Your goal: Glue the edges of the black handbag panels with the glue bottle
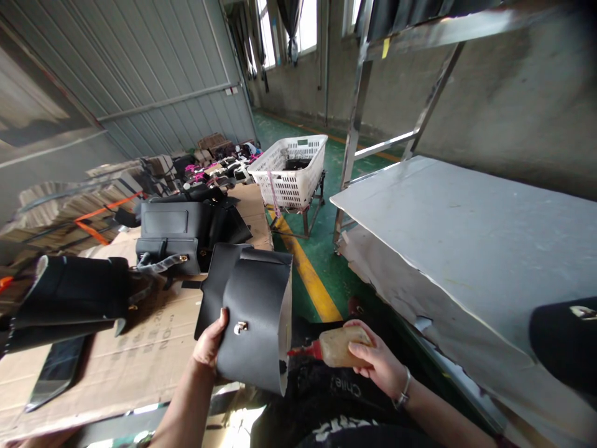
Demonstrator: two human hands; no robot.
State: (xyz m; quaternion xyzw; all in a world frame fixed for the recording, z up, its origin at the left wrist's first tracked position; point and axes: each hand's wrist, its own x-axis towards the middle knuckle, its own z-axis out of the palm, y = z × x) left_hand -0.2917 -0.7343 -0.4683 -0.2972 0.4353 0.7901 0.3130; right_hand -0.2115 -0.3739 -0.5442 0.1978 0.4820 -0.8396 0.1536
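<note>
The left hand (212, 341) gripped the black bag body (254, 298) near its lower edge—thumb over the leather, the other fingers hidden—beside the cardboard-covered surface (158, 323). The right hand (380, 361), its forearm slanting in from the lower right, was wrapped around a glue-coloured bottle (340, 346), the red nozzle (305, 351) pointing left at the bag's open side edge.

Cardboard-covered worktop (158, 348) holds blk bags (172, 224) piled twd far edge, one w/ plastic-wrapped strap (161, 266); open-ended blk bag body (84, 295) lies nr left edge, flat glossy blk panel (58, 370) nr front-left cnr.
</note>
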